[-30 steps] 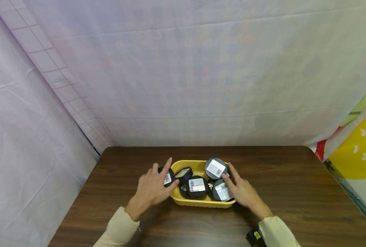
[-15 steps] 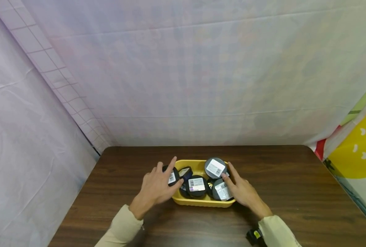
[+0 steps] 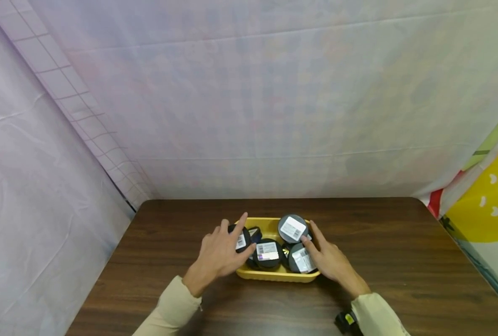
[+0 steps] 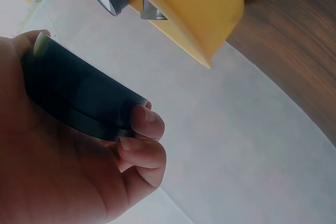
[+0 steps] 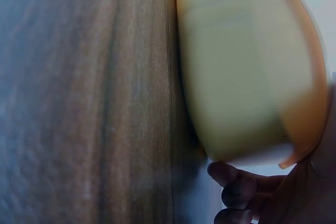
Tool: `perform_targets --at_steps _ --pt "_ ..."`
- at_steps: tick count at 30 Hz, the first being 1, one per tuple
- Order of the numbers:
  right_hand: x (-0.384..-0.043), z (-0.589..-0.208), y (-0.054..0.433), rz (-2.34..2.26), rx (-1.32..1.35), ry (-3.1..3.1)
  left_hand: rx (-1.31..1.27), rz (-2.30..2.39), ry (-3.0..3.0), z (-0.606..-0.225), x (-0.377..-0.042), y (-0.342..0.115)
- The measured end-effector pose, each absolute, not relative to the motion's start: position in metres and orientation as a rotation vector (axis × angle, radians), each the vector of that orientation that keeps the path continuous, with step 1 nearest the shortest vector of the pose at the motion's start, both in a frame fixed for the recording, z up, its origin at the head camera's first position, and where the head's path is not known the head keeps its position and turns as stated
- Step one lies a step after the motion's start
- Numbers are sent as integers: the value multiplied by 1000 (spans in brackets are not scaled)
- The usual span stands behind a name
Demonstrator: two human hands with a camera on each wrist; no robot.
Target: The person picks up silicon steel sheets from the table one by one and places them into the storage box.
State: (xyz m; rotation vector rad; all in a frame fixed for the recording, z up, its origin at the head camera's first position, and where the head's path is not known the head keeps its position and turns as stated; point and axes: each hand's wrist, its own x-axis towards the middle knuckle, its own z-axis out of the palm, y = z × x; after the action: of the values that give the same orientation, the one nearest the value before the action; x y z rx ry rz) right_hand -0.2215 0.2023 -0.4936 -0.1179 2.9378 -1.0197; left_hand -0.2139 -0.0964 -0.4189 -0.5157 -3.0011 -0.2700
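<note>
My left hand (image 3: 219, 255) holds a flat round black case (image 4: 79, 93) with a white barcode label, over the left end of a yellow plastic basket (image 3: 278, 277). In the left wrist view the fingers curl round the case's edge. At the basket's right end, my right hand (image 3: 335, 263) grips the rim, thumb on top and fingers bent along the outer wall. Inside lie a black round case (image 3: 267, 251) and a dark grey one (image 3: 302, 259). Another grey case (image 3: 293, 228) rests high at the back right corner. Other cases are partly hidden beneath.
The basket stands on a dark brown wooden table (image 3: 400, 261). A white cloth (image 3: 249, 116) hangs behind the table's back edge. A small black object with a yellow-green patch (image 3: 346, 322) is beside the right sleeve.
My left hand has moved right with the round black case, from the basket's left edge to over its left end. The right hand and the basket stay nearly in place.
</note>
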Motion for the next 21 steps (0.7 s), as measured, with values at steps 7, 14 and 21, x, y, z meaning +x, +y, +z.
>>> perform_targets --at_steps 7,14,21 --pt "-221 -493 203 -1021 -119 2945 -547 -271 -3010 -421 -217 -88" --pt "-221 -494 202 -1015 -121 2954 -557 -268 -3008 -422 -217 -82" --pt "-221 -495 202 -1015 -121 2957 -566 -270 -3012 -426 -220 -76"
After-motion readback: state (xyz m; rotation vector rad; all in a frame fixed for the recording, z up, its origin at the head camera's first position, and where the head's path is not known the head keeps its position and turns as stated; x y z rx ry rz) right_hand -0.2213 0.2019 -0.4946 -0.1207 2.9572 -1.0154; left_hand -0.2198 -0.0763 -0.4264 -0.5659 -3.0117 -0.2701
